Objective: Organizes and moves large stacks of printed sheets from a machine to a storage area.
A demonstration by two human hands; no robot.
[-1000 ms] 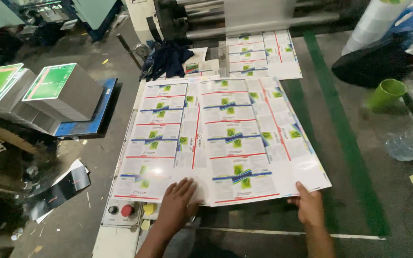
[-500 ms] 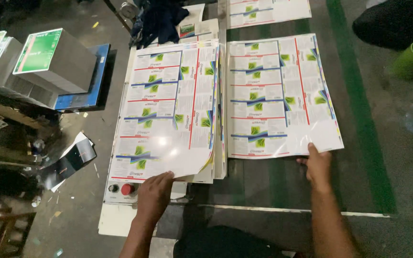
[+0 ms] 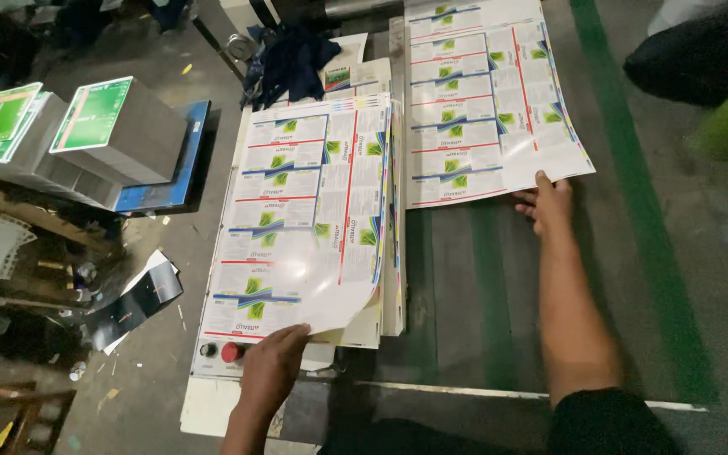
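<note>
A dim workshop: grey concrete floor [image 3: 684,278] crossed by a green painted stripe [image 3: 634,194], a littered dark floor [image 3: 162,337] at left, wooden pallet [image 3: 10,211] under stacked cartons [image 3: 120,126]

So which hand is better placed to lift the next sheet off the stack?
Probably the left hand: it rests at the near edge of the stack of printed sheets, under the curled corner. The right hand is on the separate sheet.
</note>
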